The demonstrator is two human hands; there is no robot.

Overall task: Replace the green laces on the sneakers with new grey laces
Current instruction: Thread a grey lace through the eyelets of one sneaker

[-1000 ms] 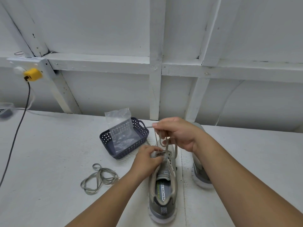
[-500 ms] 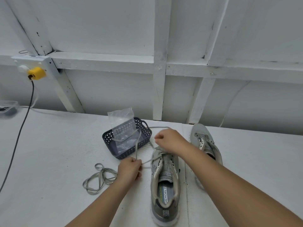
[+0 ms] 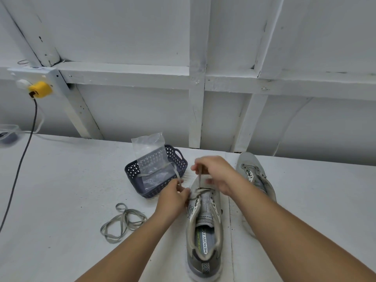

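A grey sneaker lies in front of me, heel towards me, with a grey lace threaded through its front eyelets. My left hand pinches one end of that lace at the shoe's left side; the end trails back over the basket. My right hand pinches the other end just above the toe and holds it upright. A second grey sneaker, without a lace, lies to the right, partly hidden by my right forearm. A loose lace lies coiled on the table at the left.
A dark perforated basket holding a clear plastic bag stands behind my left hand. A black cable drops from a yellow plug at the far left. A white framed wall closes off the back of the white table.
My left hand has moved right, back against the shoe's left side. My right hand has lifted its lace end upright above the toe. The view has shifted slightly.
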